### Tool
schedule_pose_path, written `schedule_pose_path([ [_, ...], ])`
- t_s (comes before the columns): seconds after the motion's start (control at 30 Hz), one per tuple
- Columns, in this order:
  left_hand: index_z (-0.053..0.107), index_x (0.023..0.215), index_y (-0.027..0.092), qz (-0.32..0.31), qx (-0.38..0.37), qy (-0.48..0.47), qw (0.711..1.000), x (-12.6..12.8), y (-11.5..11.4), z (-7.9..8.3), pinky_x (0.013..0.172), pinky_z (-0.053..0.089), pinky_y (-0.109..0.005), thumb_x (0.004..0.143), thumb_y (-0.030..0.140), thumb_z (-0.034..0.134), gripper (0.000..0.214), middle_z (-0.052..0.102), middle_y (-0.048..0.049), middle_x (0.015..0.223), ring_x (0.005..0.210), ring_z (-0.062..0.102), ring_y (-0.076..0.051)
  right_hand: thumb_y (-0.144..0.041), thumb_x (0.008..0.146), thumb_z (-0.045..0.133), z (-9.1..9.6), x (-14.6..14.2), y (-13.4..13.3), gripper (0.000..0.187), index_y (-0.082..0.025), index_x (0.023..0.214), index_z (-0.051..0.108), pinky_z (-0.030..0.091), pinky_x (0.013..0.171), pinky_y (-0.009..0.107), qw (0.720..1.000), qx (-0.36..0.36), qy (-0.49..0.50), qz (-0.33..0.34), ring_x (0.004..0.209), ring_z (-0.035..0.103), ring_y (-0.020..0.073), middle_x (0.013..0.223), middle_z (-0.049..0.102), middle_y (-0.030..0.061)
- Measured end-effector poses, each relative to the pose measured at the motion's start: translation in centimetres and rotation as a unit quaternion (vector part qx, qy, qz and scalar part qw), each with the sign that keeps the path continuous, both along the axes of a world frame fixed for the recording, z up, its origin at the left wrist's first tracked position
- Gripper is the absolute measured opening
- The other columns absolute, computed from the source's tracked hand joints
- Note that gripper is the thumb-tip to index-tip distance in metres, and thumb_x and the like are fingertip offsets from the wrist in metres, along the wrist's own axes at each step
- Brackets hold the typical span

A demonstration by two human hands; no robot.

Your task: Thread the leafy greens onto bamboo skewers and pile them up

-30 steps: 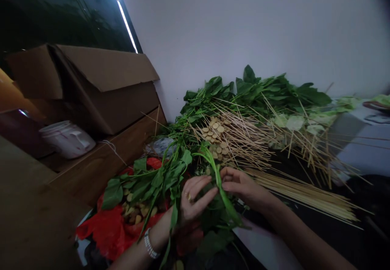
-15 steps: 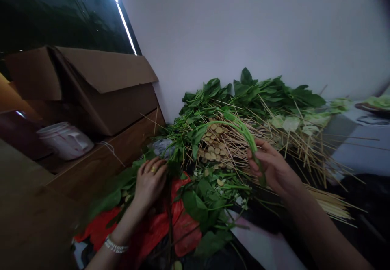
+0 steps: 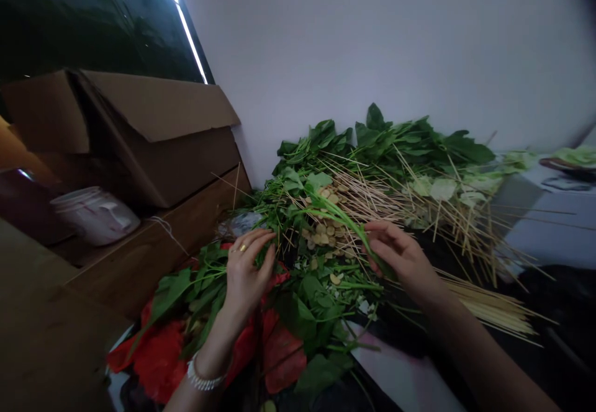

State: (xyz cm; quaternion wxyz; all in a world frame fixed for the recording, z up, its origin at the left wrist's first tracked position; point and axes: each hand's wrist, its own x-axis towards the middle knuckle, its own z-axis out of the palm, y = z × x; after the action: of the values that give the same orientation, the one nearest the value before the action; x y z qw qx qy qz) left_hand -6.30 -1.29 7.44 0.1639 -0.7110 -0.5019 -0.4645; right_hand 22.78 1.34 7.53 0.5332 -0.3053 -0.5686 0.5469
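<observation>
My right hand (image 3: 403,260) pinches a leafy green stalk (image 3: 342,216) near its lower end. The stalk slants up and left, its leaves over a heap of skewered round pale slices (image 3: 321,233). My left hand (image 3: 246,272), fingers bent and thumb apart, hovers beside loose leafy greens (image 3: 170,291), and I see nothing in its grip. Under it lies a crumpled red plastic bag (image 3: 162,356). Between the hands is a pile of picked leaves and stems (image 3: 302,303).
Against the wall rest skewered leafy greens (image 3: 410,142), with skewered pale cabbage pieces (image 3: 442,188) to their right. Bare bamboo skewers (image 3: 493,306) lie beyond my right forearm. On the left stand a cardboard box (image 3: 181,164) and a whitish plastic tub (image 3: 95,216) on a wooden ledge.
My right hand has moved left with the stalk, whose leafy tip now points up-left. My left hand has shifted right and slightly up, away from the loose greens.
</observation>
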Motion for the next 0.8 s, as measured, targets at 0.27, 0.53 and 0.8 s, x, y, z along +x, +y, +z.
schedule_pose_path([
  [0.27, 0.071, 0.1, 0.022, 0.001, 0.108, -0.023, 0.994, 2.3, 0.7, 2.1, 0.084, 0.048, -0.035, 0.082, 0.015, 0.069, 0.019, 0.066, -0.004, 0.089, 0.089, 0.061, -0.018, -0.032, 0.074, 0.072, -0.2, -0.6, -0.5, 0.026, -0.019, 0.096, 0.068, 0.048, 0.057, 0.027, 0.983, 0.069, -0.162, -0.058, 0.064, 0.058, 0.0143, 0.076, 0.063, 0.0016],
  [0.53, 0.069, 0.105, 0.021, 0.02, 0.147, -0.047, 0.988, 1.8, 0.8, 0.9, 0.084, 0.047, -0.035, 0.086, 0.009, 0.062, 0.023, 0.066, -0.0055, 0.093, 0.09, 0.06, -0.018, -0.031, 0.076, 0.067, 0.0, -0.8, -0.8, 0.017, -0.018, 0.088, 0.066, 0.048, 0.065, 0.028, 0.96, 0.12, -0.24, -0.084, 0.072, 0.06, 0.0165, 0.079, 0.065, 0.003],
  [0.8, 0.063, 0.116, 0.023, -0.032, -0.013, 0.043, 0.998, 0.1, 1.0, -2.1, 0.092, 0.043, -0.038, 0.094, 0.013, 0.05, 0.026, 0.07, -0.0059, 0.106, 0.106, 0.059, -0.02, -0.031, 0.073, 0.07, -0.1, -0.8, -0.5, 0.019, -0.018, 0.085, 0.063, 0.044, 0.057, 0.024, 0.985, 0.057, -0.158, -0.047, 0.062, 0.056, 0.0125, 0.072, 0.061, -0.0004],
])
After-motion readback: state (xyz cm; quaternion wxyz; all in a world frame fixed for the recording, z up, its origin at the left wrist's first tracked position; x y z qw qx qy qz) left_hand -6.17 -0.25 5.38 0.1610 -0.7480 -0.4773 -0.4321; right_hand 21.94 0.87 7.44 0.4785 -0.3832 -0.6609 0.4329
